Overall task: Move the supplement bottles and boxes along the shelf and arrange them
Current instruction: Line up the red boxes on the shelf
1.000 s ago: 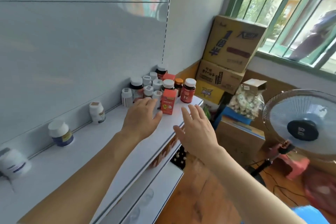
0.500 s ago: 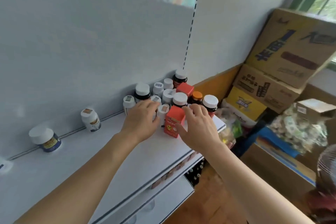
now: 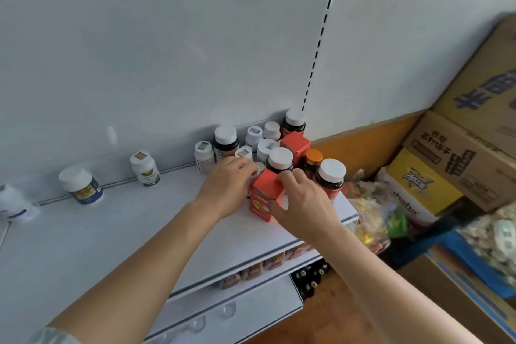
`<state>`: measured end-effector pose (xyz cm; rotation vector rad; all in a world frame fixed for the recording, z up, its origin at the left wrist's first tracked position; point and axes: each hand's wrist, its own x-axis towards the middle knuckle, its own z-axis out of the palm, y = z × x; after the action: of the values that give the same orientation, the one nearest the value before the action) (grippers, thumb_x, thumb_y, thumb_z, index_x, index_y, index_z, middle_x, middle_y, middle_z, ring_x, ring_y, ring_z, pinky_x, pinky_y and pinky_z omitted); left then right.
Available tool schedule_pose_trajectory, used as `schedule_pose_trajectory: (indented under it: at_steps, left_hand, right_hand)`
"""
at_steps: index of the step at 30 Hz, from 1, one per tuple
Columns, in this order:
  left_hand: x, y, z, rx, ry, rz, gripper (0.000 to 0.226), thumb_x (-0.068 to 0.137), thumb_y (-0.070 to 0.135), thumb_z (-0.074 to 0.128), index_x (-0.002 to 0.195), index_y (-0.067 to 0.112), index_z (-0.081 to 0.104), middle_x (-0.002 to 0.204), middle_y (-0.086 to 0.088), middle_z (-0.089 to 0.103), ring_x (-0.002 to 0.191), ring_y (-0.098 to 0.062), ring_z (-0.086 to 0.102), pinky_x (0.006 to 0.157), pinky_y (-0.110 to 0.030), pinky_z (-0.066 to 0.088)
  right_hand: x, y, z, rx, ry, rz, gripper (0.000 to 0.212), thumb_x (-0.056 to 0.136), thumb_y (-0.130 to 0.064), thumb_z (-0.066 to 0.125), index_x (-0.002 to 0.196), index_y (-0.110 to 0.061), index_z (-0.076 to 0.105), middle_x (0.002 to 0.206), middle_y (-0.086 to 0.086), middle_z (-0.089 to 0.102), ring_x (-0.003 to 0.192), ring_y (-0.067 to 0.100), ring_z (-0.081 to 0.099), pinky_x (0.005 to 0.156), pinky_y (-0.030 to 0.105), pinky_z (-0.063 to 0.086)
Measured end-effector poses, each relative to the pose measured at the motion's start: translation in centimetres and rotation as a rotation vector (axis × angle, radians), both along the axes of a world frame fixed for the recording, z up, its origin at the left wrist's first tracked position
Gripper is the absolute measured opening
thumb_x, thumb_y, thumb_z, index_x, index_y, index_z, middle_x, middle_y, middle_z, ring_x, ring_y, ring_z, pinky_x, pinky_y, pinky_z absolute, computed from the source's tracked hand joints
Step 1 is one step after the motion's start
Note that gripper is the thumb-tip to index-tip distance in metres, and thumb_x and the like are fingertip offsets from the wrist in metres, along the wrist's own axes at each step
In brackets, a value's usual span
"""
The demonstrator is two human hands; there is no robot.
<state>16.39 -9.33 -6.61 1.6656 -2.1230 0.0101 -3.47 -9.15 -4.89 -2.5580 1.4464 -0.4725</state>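
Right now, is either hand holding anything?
The right hand grips the red box at its top; the left hand rests on small bottles, hold unclear.

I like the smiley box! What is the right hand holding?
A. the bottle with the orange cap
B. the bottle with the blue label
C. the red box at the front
C: the right hand curls its fingers round the front red box on the shelf.

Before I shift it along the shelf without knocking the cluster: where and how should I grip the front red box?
Pinch the front red box near its top across the two side faces, coming from the front, open shelf edge. It stands upright with bottles packed close behind, such as the white-capped dark bottle, so its rear is blocked. The right hand already grips it this way; the left hand rests among the small bottles.
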Motion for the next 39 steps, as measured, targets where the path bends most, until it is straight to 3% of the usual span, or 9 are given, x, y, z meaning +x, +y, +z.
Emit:
schedule_pose_trajectory:
  at_steps: [4, 9, 14, 19, 24, 31, 39]
  left_hand:
    - [0.3, 0.4, 0.2, -0.02, 0.009, -0.019, 0.008, 0.089, 0.017, 0.061, 0.096, 0.017, 0.064, 0.1, 0.002, 0.066, 0.098, -0.025, 0.055, 0.083, -0.036, 0.045]
    - [2.9, 2.3, 2.2, 0.091, 0.24, -0.013, 0.021, 0.091, 0.027, 0.063, 0.112, 0.024, 0.064, 0.116, 0.01, 0.059, 0.105, -0.011, 0.056, 0.083, -0.03, 0.046]
    - [5.2, 5.0, 5.5, 0.188, 0.52, 0.012, 0.019, 0.091, 0.027, 0.067, 0.11, 0.029, 0.068, 0.109, 0.022, 0.058, 0.103, -0.001, 0.059, 0.088, -0.021, 0.049]
    - [8.4, 7.7, 5.9, 0.285, 0.72, 0.047, 0.017, 0.092, 0.032, 0.065, 0.109, 0.034, 0.07, 0.114, 0.018, 0.065, 0.108, 0.0, 0.06, 0.087, -0.039, 0.057]
    - [10.9, 10.7, 5.0, 0.299, 0.907, 0.132, 0.016, 0.094, 0.024, 0.063, 0.106, 0.033, 0.07, 0.111, 0.014, 0.069, 0.108, -0.002, 0.063, 0.089, -0.037, 0.058]
    - [14.4, 14.5, 4.9, 0.263, 0.92, 0.318, 0.019, 0.095, 0.023, 0.063, 0.109, 0.031, 0.071, 0.111, 0.011, 0.071, 0.108, -0.002, 0.063, 0.098, -0.038, 0.052]
    - [16.0, 17.9, 4.3, 0.25, 0.825, 0.522, 0.018, 0.089, 0.027, 0.07, 0.103, 0.038, 0.069, 0.108, 0.016, 0.07, 0.105, 0.0, 0.064, 0.097, -0.04, 0.052]
  right_hand:
    - [0.3, 0.1, 0.0, 0.02, 0.006, 0.003, 0.039, 0.087, -0.043, 0.062, 0.114, -0.018, 0.048, 0.099, 0.0, 0.049, 0.08, 0.023, 0.056, 0.06, 0.033, 0.047]
    - [0.0, 0.5, 1.1, 0.092, -0.166, 0.023, 0.044, 0.087, -0.043, 0.067, 0.122, -0.021, 0.053, 0.105, -0.002, 0.056, 0.082, 0.017, 0.059, 0.07, 0.036, 0.053]
    - [1.5, 0.7, 4.0, 0.131, -0.301, 0.077, 0.04, 0.09, -0.04, 0.066, 0.125, -0.024, 0.057, 0.11, -0.01, 0.058, 0.086, -0.001, 0.059, 0.071, 0.015, 0.047]
    - [4.6, 2.0, 5.4, 0.196, -0.321, 0.118, 0.034, 0.093, -0.039, 0.062, 0.125, -0.028, 0.058, 0.109, -0.013, 0.058, 0.089, -0.003, 0.06, 0.075, 0.02, 0.051]
    - [7.9, 3.2, 4.6, 0.206, -0.326, 0.209, 0.033, 0.095, -0.038, 0.06, 0.126, -0.029, 0.057, 0.108, -0.013, 0.057, 0.092, -0.007, 0.058, 0.071, 0.01, 0.047]
    - [12.9, 3.2, 4.0, 0.236, -0.322, 0.357, 0.035, 0.095, -0.039, 0.06, 0.128, -0.028, 0.057, 0.115, -0.01, 0.058, 0.092, -0.002, 0.06, 0.075, 0.016, 0.051]
    - [17.3, 3.4, 3.4, 0.265, -0.311, 0.525, 0.038, 0.095, -0.043, 0.057, 0.131, -0.028, 0.055, 0.117, -0.009, 0.057, 0.091, 0.003, 0.061, 0.077, 0.024, 0.054]
